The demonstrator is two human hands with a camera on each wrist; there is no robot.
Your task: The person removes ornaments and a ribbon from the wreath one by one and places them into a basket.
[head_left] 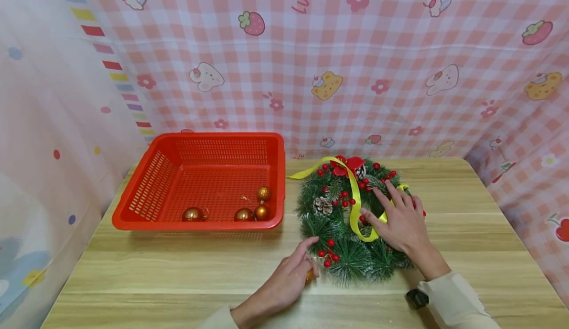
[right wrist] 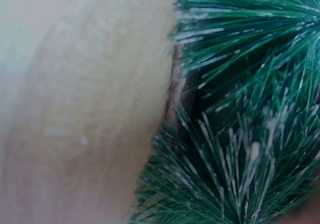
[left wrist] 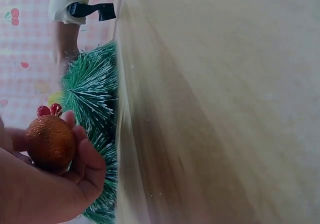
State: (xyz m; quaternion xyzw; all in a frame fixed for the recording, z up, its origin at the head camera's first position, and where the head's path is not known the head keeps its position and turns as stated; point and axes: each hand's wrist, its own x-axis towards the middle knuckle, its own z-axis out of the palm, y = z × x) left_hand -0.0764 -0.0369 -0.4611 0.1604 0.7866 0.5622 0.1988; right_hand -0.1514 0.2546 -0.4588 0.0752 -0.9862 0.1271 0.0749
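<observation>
A green Christmas wreath (head_left: 351, 260) with red berries, pinecones and a red flower lies flat on the wooden table. Across it loops a yellow ribbon (head_left: 355, 200). My right hand (head_left: 404, 225) rests on the wreath's right side, fingers spread and the thumb beside the ribbon. At the wreath's lower left, my left hand (head_left: 286, 279) holds a glittery gold bauble (left wrist: 50, 143) in curled fingers. In the head view most of that bauble is hidden by the hand. Only wreath needles and table show clearly in the right wrist view.
A red plastic basket (head_left: 197, 225) stands left of the wreath. Inside it are several gold baubles, one of them a shiny bauble (head_left: 192, 215) near the front wall. A checked curtain (head_left: 284, 72) hangs behind the table (head_left: 178, 279).
</observation>
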